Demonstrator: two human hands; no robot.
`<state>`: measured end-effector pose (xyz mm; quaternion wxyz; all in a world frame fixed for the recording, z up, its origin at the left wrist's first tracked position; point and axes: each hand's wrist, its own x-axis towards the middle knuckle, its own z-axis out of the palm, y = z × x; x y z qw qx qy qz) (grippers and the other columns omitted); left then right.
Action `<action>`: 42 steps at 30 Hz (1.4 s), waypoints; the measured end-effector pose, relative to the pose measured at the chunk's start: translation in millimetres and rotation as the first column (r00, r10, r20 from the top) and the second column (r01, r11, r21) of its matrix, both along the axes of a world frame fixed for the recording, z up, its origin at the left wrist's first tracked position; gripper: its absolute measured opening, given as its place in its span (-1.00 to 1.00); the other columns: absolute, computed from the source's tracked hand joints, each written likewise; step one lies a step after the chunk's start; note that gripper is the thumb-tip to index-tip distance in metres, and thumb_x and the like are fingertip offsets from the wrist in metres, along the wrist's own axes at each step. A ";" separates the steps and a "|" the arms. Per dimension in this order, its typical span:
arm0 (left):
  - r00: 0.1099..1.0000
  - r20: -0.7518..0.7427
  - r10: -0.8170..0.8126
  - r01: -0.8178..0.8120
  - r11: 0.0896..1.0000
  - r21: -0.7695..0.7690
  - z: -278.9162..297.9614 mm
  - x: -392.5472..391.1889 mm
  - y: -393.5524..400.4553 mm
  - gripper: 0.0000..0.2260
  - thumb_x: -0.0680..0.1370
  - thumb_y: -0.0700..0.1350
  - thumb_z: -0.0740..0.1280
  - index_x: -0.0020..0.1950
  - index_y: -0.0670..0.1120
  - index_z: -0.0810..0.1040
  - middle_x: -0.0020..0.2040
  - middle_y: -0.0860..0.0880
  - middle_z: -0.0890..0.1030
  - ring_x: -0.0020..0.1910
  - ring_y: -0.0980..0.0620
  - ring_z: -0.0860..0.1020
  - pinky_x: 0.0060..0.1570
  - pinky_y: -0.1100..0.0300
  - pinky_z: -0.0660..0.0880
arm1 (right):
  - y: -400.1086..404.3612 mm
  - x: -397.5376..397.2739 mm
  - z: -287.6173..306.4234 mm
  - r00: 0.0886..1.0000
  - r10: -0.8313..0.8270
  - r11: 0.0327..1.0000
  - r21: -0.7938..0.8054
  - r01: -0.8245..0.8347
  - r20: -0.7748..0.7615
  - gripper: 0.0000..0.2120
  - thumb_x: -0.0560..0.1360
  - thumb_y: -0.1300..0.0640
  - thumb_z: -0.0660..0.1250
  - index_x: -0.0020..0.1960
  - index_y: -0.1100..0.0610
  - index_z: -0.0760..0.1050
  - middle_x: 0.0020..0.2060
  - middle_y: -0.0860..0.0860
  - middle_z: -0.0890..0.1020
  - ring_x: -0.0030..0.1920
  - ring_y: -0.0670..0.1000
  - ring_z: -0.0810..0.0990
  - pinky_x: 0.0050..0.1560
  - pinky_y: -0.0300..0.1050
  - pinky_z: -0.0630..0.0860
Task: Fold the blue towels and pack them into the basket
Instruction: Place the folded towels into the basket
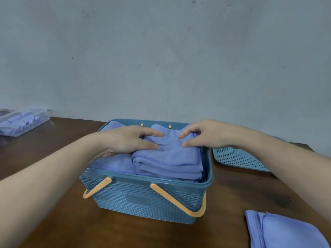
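Both forearms reaching forward over the table [53, 221], meeting above the blue basket [143, 199]. Left hand [129, 140] palm down, fingers stretched nearly straight and slightly fanned, grip spread and pressing flat on the folded blue towel [170, 158] lying uppermost in the basket. Right hand [206, 135] opposite, knuckles arched, fingertips and thumb pointing inward toward the left hand, grip loosely spread and resting on the same towel's far right part; whether any cloth is pinched, cannot tell. Fingertips of the two hands close together, not touching. Under the left palm, a second towel [111, 163] lower in the basket. Below both grips, on the near wall, two orange handles [179, 199] folded down. Right of the right wrist, a perforated blue lid [238, 158] flat on the table. Near the right elbow, unpacked blue towels [283, 230] in a pile. Far left of the left forearm, a clear plastic box [21, 122].
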<state>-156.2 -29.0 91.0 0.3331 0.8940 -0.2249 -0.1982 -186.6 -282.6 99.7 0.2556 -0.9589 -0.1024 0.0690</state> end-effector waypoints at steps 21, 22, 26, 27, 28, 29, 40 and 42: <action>0.847 0.054 -0.528 0.324 0.595 0.735 -13.0 23.7 -15.5 -0.06 0.48 0.45 0.20 0.61 0.16 -0.33 0.59 0.18 -0.33 0.61 0.10 -0.18 0.46 0.27 -0.22 | 16.2 -17.9 17.2 0.951 0.227 0.647 -0.697 -0.309 -0.212 -0.07 0.29 -0.57 0.32 0.54 -0.17 0.29 0.11 -0.11 0.61 0.02 -0.05 0.52 0.11 -0.08 0.48; 0.841 0.062 -0.538 0.322 0.588 0.742 -17.3 23.7 -16.3 -0.04 0.47 0.46 0.19 0.60 0.15 -0.36 0.59 0.17 -0.35 0.60 0.11 -0.22 0.44 0.27 -0.27 | 20.3 -17.0 16.3 0.949 0.238 0.630 -0.712 -0.312 -0.205 -0.13 0.29 -0.57 0.32 0.47 -0.15 0.38 -0.08 -0.11 0.60 -0.09 -0.06 0.51 0.04 -0.04 0.51; 0.827 0.075 -0.557 0.297 0.546 0.783 -31.7 24.1 -13.7 -0.02 0.43 0.52 0.09 0.57 0.13 -0.42 0.57 0.12 -0.40 0.58 0.13 -0.30 0.56 0.12 -0.29 | 26.8 -10.4 7.2 0.946 0.246 0.588 -0.744 -0.318 -0.211 -0.39 0.28 -0.55 0.35 0.07 -0.10 0.53 -0.32 -0.07 0.53 -0.25 -0.04 0.51 -0.07 0.03 0.58; 0.828 0.074 -0.555 0.287 0.533 0.796 -34.0 22.8 -15.2 -0.03 0.44 0.52 0.08 0.58 0.13 -0.42 0.57 0.12 -0.40 0.58 0.14 -0.29 0.57 0.11 -0.27 | 28.5 -9.4 4.2 0.946 0.242 0.587 -0.743 -0.321 -0.217 -0.42 0.27 -0.54 0.36 0.00 -0.09 0.54 -0.34 -0.06 0.54 -0.25 -0.03 0.52 -0.08 0.04 0.59; 0.826 0.083 -0.558 0.275 0.526 0.805 -35.5 21.7 -17.9 -0.04 0.45 0.52 0.08 0.58 0.12 -0.41 0.58 0.12 -0.39 0.59 0.14 -0.28 0.58 0.09 -0.25 | 30.8 -7.3 1.4 0.947 0.240 0.588 -0.744 -0.318 -0.214 -0.45 0.27 -0.51 0.39 -0.08 -0.07 0.55 -0.35 -0.05 0.54 -0.25 -0.01 0.53 -0.10 0.03 0.60; 0.821 0.099 -0.562 0.260 0.522 0.813 -36.0 20.1 -21.2 -0.05 0.46 0.51 0.07 0.59 0.11 -0.40 0.59 0.11 -0.38 0.60 0.13 -0.26 0.59 0.08 -0.23 | 34.1 -4.8 -1.0 0.949 0.241 0.586 -0.748 -0.311 -0.205 -0.48 0.26 -0.48 0.42 -0.17 -0.03 0.53 -0.37 -0.04 0.54 -0.25 0.01 0.54 -0.13 0.00 0.59; 0.872 0.260 -0.415 0.196 0.782 0.591 9.2 3.3 -43.3 -0.23 0.48 0.43 0.20 0.58 0.04 0.29 0.60 0.06 0.21 0.56 0.07 0.18 0.52 0.24 0.06 | -6.4 -18.7 -9.2 0.942 0.334 0.823 -0.495 -0.279 0.025 -0.26 0.36 -0.57 0.14 0.13 0.04 0.53 -0.03 -0.06 0.62 0.03 0.05 0.57 0.11 0.02 0.52; 0.839 0.381 -0.389 0.182 0.859 0.478 17.4 -5.4 -60.1 -0.27 0.47 0.52 0.11 0.43 0.07 0.50 0.42 0.08 0.47 0.41 0.10 0.40 0.49 0.14 0.22 | -28.8 -27.8 -12.4 0.920 0.364 0.883 -0.369 -0.290 0.148 -0.32 0.46 -0.45 0.16 0.25 0.07 0.56 0.12 -0.02 0.62 0.15 0.04 0.57 0.22 0.05 0.49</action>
